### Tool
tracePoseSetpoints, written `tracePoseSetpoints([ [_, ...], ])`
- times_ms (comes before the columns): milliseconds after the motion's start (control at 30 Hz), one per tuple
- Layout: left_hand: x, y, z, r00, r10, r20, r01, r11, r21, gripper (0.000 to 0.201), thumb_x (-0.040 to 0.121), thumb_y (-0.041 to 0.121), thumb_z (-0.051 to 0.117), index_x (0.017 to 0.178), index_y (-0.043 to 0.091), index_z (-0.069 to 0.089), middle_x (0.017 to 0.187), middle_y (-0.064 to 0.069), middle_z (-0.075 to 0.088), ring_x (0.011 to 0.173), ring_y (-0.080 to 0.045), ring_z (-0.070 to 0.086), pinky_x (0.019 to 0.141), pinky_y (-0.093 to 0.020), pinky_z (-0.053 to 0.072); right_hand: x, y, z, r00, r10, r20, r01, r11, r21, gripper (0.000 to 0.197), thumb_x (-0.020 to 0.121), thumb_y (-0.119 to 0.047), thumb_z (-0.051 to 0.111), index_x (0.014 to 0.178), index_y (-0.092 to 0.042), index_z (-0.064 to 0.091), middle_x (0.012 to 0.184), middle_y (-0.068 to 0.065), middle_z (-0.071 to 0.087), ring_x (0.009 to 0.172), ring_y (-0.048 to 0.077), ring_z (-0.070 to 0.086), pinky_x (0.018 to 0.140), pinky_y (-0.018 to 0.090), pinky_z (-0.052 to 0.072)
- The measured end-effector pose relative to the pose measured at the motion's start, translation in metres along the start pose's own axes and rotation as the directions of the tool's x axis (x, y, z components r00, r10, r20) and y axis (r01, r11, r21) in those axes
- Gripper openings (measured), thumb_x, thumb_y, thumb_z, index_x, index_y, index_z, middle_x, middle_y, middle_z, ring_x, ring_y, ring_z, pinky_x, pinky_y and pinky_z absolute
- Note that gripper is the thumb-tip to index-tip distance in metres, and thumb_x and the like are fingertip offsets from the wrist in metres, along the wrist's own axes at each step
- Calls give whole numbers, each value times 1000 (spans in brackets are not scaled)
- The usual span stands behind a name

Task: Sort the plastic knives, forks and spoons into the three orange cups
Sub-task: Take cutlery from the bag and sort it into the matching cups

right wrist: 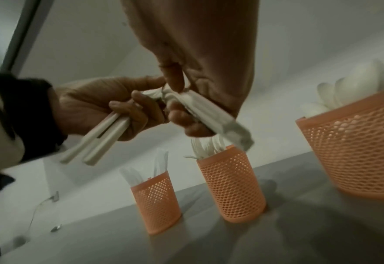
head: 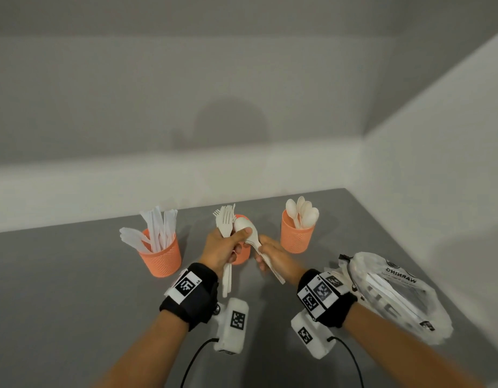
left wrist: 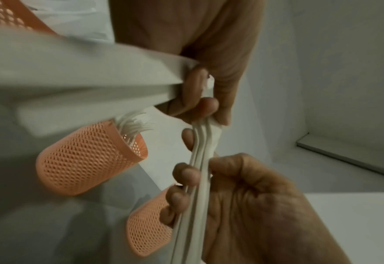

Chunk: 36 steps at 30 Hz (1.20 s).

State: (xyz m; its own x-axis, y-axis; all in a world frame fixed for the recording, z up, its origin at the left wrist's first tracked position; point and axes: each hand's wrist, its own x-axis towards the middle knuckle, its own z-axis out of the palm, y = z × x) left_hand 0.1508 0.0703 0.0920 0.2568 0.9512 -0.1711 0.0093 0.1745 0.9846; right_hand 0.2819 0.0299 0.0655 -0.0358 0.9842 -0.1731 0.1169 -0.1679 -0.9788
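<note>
Three orange mesh cups stand in a row on the grey table. The left cup [head: 161, 256] holds knives, the middle cup [right wrist: 229, 187] holds forks, and the right cup [head: 297, 236] holds spoons. My left hand [head: 225, 249] grips a bunch of white forks [head: 225, 219], tines up, in front of the middle cup. Its thumb presses on the bowl of a stack of white spoons [head: 243, 226]. My right hand [head: 273, 256] grips the handles of that spoon stack [right wrist: 211, 116]. The two hands touch above the table.
A crumpled clear plastic bag [head: 393, 295] with more white cutlery lies on the table at the right, beside my right forearm. White walls close the table at the back and the right. Cables run off both wrist units.
</note>
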Motion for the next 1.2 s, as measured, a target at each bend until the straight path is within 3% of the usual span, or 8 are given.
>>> tracePoseSetpoints([
  [167, 1, 4, 13, 988, 68, 138, -88, 986, 143, 21, 86, 10, 62, 69, 4, 51, 30, 6, 41, 25, -3, 32, 31, -12, 26, 12, -6, -8, 995, 57, 82, -68, 988, 141, 15, 72, -5, 41, 79, -8, 55, 58, 5, 51, 50, 12, 46, 56, 24, 41],
  [333, 19, 1, 14, 998, 28, -59, -24, 998, 53, 24, 88, 13, 58, 65, 11, 51, 32, 12, 37, 27, -1, 29, 33, -12, 23, 20, -3, -25, 988, 140, -69, -118, 960, 255, 29, 80, 5, 29, 72, -6, 54, 47, -3, 38, 36, 5, 32, 49, 21, 32],
  [433, 41, -2, -1, 987, 10, -162, -17, 999, -42, 27, 92, 15, 51, 65, 12, 53, 32, 9, 40, 29, -2, 31, 38, -18, 27, 34, -9, -50, 964, 98, -247, -2, 932, 362, 13, 73, -19, 46, 70, -8, 53, 38, -8, 33, 35, 5, 30, 42, 17, 30],
  [533, 62, 11, -10, 967, 104, -234, -128, 987, -92, 32, 99, 24, 40, 71, 15, 52, 32, 8, 41, 32, -2, 39, 45, -20, 36, 51, -28, -75, 898, 94, -430, 178, 816, 550, 31, 69, -40, 62, 67, -12, 47, 39, -8, 28, 40, 9, 26, 46, 21, 26],
  [767, 97, 41, 2, 924, 222, -312, -286, 942, -177, 43, 96, 37, 43, 59, 16, 41, 33, 9, 37, 36, -4, 40, 53, -23, 40, 82, -53, -102, 798, 143, -585, 281, 771, 572, 57, 68, -80, 45, 62, -23, 48, 48, -11, 37, 48, 9, 26, 55, 24, 26],
  [867, 102, 27, 15, 921, 269, -282, -297, 953, -59, 48, 97, 37, 41, 54, 15, 38, 35, 9, 41, 43, -8, 48, 61, -27, 44, 96, -41, -100, 770, 154, -619, 246, 824, 511, 63, 50, -88, 42, 49, -26, 49, 47, -9, 32, 49, 11, 26, 59, 27, 27],
  [1067, 111, -14, 20, 903, 376, -209, -312, 907, 283, 43, 97, 36, 41, 65, 10, 55, 61, 0, 58, 56, -5, 53, 70, -28, 40, 112, -8, -99, 722, 156, -674, 204, 883, 423, 64, 77, -72, 37, 36, -24, 53, 43, -11, 40, 44, 8, 36, 68, 30, 35],
  [1200, 117, -30, 8, 874, 483, -58, -288, 610, 738, 67, 79, 61, 22, 77, 12, 67, 82, -6, 64, 85, -24, 55, 93, -34, 28, 114, 8, -98, 717, 155, -679, 92, 945, 313, 67, 72, -76, 31, 38, -23, 55, 36, -9, 44, 56, 17, 45, 89, 41, 43],
])
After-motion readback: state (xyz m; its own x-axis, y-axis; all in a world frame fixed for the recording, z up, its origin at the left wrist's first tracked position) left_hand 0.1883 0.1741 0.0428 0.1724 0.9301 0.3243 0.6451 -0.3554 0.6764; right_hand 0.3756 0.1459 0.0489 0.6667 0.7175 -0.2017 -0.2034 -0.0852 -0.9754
